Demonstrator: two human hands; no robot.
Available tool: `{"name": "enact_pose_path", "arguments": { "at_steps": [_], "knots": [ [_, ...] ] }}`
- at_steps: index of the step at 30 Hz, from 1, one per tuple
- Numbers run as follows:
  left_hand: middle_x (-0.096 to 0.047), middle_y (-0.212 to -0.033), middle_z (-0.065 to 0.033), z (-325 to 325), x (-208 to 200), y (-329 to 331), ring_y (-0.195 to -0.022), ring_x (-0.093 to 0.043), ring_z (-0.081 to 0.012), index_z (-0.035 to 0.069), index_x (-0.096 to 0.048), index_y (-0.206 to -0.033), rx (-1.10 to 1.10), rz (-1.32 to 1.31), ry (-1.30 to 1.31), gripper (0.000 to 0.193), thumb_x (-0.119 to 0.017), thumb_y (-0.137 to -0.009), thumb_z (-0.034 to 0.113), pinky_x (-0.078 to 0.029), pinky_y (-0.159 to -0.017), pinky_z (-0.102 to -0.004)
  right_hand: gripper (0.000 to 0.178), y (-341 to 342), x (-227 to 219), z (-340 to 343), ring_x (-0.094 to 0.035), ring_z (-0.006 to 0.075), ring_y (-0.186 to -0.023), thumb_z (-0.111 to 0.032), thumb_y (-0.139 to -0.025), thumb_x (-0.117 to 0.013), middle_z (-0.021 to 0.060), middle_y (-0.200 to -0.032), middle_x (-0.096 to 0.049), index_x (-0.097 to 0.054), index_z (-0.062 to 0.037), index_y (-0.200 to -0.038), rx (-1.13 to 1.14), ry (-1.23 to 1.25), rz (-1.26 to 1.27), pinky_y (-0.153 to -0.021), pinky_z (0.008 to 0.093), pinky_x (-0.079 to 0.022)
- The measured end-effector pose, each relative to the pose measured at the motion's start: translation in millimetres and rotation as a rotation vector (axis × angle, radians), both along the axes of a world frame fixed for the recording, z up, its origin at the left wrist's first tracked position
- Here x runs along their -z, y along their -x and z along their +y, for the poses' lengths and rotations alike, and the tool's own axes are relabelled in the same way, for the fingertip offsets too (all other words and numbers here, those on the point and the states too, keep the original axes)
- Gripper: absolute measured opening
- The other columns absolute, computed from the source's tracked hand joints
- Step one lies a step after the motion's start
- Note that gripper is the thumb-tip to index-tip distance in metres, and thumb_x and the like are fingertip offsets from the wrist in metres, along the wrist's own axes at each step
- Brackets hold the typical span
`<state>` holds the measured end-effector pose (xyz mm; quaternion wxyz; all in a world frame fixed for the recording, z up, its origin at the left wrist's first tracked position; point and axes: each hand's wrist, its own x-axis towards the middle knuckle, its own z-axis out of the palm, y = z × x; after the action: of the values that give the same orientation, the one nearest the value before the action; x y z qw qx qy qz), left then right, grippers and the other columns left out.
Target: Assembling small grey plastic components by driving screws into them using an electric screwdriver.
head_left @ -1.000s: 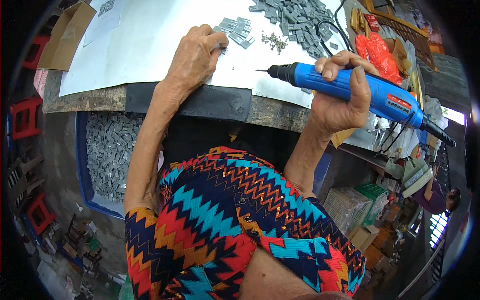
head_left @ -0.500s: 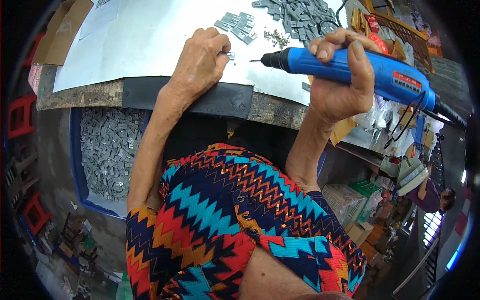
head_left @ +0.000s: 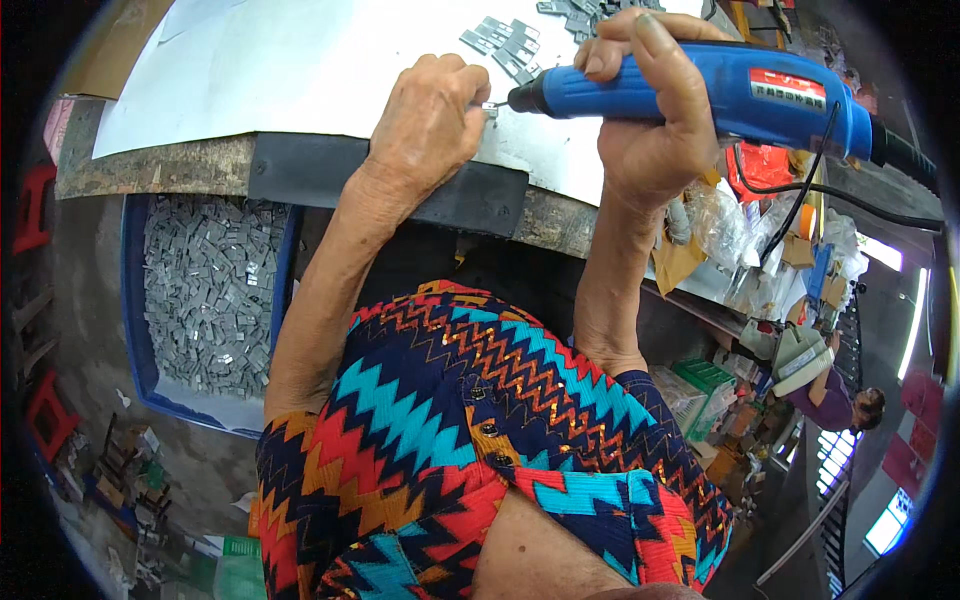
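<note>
My left hand [head_left: 428, 125] rests at the near edge of the white-covered table [head_left: 270, 80], its fingers pinching a small grey plastic piece [head_left: 491, 112] that is mostly hidden. My right hand [head_left: 655, 115] is wrapped round a blue electric screwdriver [head_left: 735, 90], held almost level with its bit pointing left. The bit's tip is at the grey piece beside my left fingertips; whether it touches is too small to tell. Beyond my hands lie several similar grey pieces [head_left: 505, 45] laid out in rows. Part of a larger grey heap [head_left: 575, 18] shows behind the screwdriver.
A blue bin [head_left: 135, 330] full of grey pieces stands below the table at left. A black cord [head_left: 905, 155] runs right from the screwdriver. Clear plastic bags [head_left: 725, 230] lie at the right. Farther right, another person [head_left: 835, 395] handles a pale object. A red stool [head_left: 55, 425] stands far left.
The screwdriver has moved left and slightly up, bringing its bit to the grey piece. My left hand appears slightly farther right. The small brass-coloured screws seen earlier are now hidden.
</note>
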<state>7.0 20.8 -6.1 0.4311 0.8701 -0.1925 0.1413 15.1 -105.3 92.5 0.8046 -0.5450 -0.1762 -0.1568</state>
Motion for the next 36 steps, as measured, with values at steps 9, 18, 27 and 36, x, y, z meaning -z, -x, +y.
{"name": "enact_pose_path", "arguments": {
  "at_steps": [9, 18, 27, 36],
  "knots": [
    [-0.054, -0.074, -0.0114, 0.0, -0.6, 0.9, -0.076, -0.052, -0.0256, 0.0, -0.057, -0.076, -0.011, 0.007, -0.03, 0.009, -0.059, -0.068, 0.005, -0.043, -0.07, -0.0358, 0.013, 1.2, -6.2, 15.8, -0.052, 0.0163, -0.051, -0.001, -0.072, -0.055, 0.0127, -0.065, -0.054, -0.05, 0.005, -0.082, 0.123, 0.134, -0.025, -0.053, 0.028, -0.045],
    [-0.053, -0.075, -0.0112, -0.1, 1.2, 0.6, -0.076, -0.052, -0.0254, 0.0, -0.056, -0.076, -0.014, 0.009, -0.039, 0.01, -0.059, -0.068, 0.005, -0.043, -0.07, -0.0359, 0.01, -1.3, -2.6, 14.4, -0.052, 0.0155, -0.05, 0.0, -0.072, -0.055, 0.0106, -0.062, -0.053, -0.051, 0.0045, -0.079, 0.185, 0.229, 0.007, -0.052, 0.0271, -0.045],
    [-0.053, -0.075, -0.0108, 0.9, -0.1, 0.2, -0.076, -0.052, -0.0251, 0.001, -0.056, -0.077, -0.009, 0.032, -0.032, 0.01, -0.059, -0.068, 0.005, -0.043, -0.071, -0.0354, 0.012, -1.5, 0.0, 15.2, -0.052, 0.0145, -0.05, 0.0, -0.071, -0.057, 0.0096, -0.062, -0.054, -0.052, 0.0045, -0.08, 0.167, 0.252, -0.037, -0.051, 0.0259, -0.045],
    [-0.054, -0.071, -0.0143, 0.6, -4.0, -2.1, -0.075, -0.054, -0.0288, -0.001, -0.056, -0.073, 0.003, 0.069, 0.001, 0.006, -0.058, -0.067, 0.001, -0.045, -0.071, -0.0384, 0.012, -4.9, 2.7, 15.8, -0.051, 0.013, -0.049, -0.001, -0.069, -0.058, 0.0089, -0.062, -0.054, -0.051, 0.0046, -0.078, 0.128, 0.232, -0.027, -0.049, 0.0257, -0.045]
  ]
}}
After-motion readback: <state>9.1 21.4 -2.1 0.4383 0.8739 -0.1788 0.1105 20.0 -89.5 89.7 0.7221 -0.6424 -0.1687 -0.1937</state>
